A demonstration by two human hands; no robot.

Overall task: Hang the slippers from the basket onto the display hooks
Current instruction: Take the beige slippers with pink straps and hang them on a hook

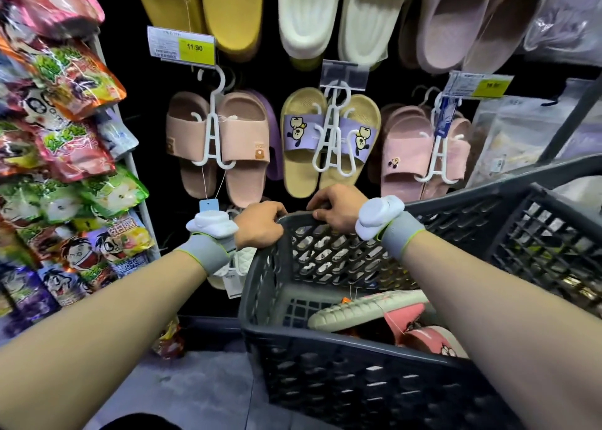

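Both hands grasp the far rim of the dark grey basket [260, 302], which stands tilted in front of the slipper display. The left hand [260, 224] curls its fingers over the rim at the basket's far left corner; the right hand [335, 209] clamps the same rim just beside it, thumb on the near side. Each wrist wears a grey band with a white device on top.

Inside the basket, low on its floor, lie the slippers — a pale grey-green slipper [365, 309] sole up, and a pink slipper [433, 340] with a cartoon print beside it.

On the black wall behind, pairs hang on white plastic hangers: a beige-pink pair [228, 139], a yellow pair with purple straps [329, 139], and a pink pair [420, 149]. A yellow price tag [182, 47] sits above them — snack bags [65, 136] crowd the rack at the left.
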